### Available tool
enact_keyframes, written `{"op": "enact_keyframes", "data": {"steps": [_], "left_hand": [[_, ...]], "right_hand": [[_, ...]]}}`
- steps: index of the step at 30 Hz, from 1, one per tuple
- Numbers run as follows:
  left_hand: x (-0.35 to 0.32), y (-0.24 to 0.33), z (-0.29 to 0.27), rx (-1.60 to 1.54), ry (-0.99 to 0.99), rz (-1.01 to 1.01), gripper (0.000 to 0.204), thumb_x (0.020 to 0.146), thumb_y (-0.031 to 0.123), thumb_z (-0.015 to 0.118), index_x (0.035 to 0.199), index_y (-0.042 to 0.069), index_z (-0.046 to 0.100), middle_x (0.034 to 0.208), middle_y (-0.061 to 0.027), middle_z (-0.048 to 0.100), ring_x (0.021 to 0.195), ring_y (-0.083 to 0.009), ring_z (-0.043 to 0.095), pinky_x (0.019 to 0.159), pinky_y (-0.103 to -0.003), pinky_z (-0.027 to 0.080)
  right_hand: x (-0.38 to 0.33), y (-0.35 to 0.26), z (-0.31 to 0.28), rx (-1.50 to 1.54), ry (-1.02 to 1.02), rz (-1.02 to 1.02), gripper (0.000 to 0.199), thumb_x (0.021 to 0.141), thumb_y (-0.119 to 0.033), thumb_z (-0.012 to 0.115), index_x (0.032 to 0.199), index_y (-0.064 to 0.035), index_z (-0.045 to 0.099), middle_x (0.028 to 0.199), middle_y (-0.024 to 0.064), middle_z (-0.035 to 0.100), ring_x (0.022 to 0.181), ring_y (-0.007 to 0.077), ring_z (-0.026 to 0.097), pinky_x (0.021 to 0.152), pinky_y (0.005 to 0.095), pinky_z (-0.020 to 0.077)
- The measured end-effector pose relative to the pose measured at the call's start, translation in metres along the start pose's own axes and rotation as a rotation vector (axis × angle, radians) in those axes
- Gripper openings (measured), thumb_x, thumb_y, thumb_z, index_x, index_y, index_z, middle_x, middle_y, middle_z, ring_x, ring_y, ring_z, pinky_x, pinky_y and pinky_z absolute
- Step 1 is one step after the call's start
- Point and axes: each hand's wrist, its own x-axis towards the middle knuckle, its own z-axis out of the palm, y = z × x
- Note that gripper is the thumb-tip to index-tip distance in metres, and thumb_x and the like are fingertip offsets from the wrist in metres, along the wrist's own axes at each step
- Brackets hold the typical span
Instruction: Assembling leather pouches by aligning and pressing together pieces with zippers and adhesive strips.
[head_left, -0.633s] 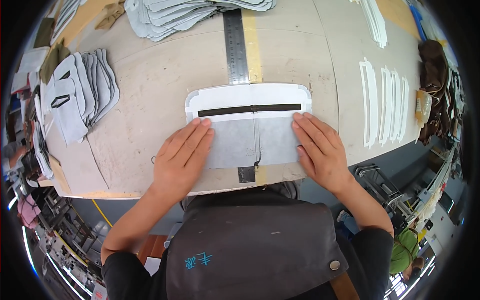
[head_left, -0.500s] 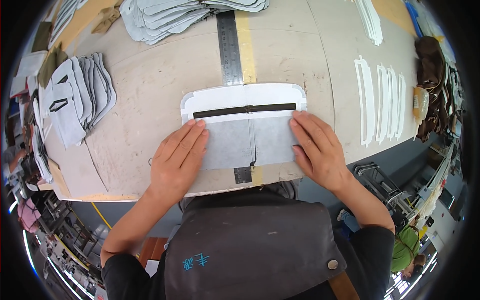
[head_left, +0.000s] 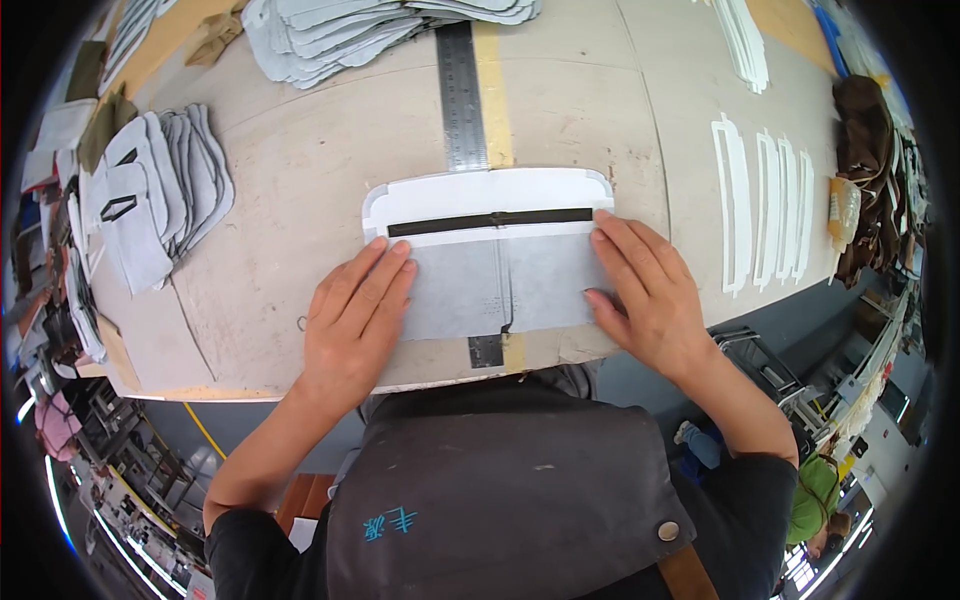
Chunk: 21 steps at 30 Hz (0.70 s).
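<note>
A pale grey fabric panel (head_left: pixel 455 285) lies flat on the table in front of me. Along its far side runs a white strip (head_left: pixel 440 190) with rounded corners, and a long narrow dark slot (head_left: pixel 540 216) shows in it. My left hand (head_left: pixel 352 318) rests on the panel's left edge, fingers stretched out flat. On the right edge lies my right hand (head_left: pixel 655 295), its fingers extended and the thumb apart. Under the panel passes a steel ruler (head_left: pixel 461 105), with its near end showing below the panel, beside a yellow tape strip (head_left: pixel 493 95).
A stack of grey fabric pieces (head_left: pixel 330 40) lies at the far side. More grey pieces with dark-edged openings (head_left: pixel 150 200) sit at the left. Narrow white frames (head_left: pixel 735 210) are laid out at the right, near dark brown material (head_left: pixel 862 170). A person in green (head_left: pixel 815 495) is at lower right.
My right hand has shifted slightly right and its fingertips have moved to the strip's right end. The left hand and the panel have hardly moved.
</note>
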Motion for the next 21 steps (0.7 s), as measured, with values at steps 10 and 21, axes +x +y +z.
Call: {"op": "enact_keyframes", "data": {"steps": [10, 21], "left_hand": [[-0.002, -0.006, 0.004, -0.087, 0.045, -0.049, 0.048, 0.069, 0.005, 0.079, 0.114, -0.006, 0.065, 0.128, -0.0158, 0.063, 0.119, -0.0343, 0.059, 0.095, -0.040, 0.049], [0.010, -0.025, -0.010, -0.030, 0.014, -0.008, 0.049, 0.067, 0.009, 0.081, 0.113, 0.002, 0.068, 0.126, -0.0108, 0.064, 0.106, -0.0310, 0.058, 0.085, -0.040, 0.047]], "right_hand": [[-0.004, 0.007, -0.001, -0.026, 0.003, -0.015, 0.060, 0.074, -0.010, 0.076, 0.128, 0.0067, 0.056, 0.142, 0.0160, 0.052, 0.117, 0.0345, 0.053, 0.097, 0.0422, 0.0473], [0.000, 0.000, 0.001, -0.006, 0.041, 0.037, 0.057, 0.075, -0.006, 0.075, 0.129, 0.0042, 0.056, 0.135, 0.0164, 0.055, 0.114, 0.0324, 0.055, 0.091, 0.0406, 0.0470]]}}
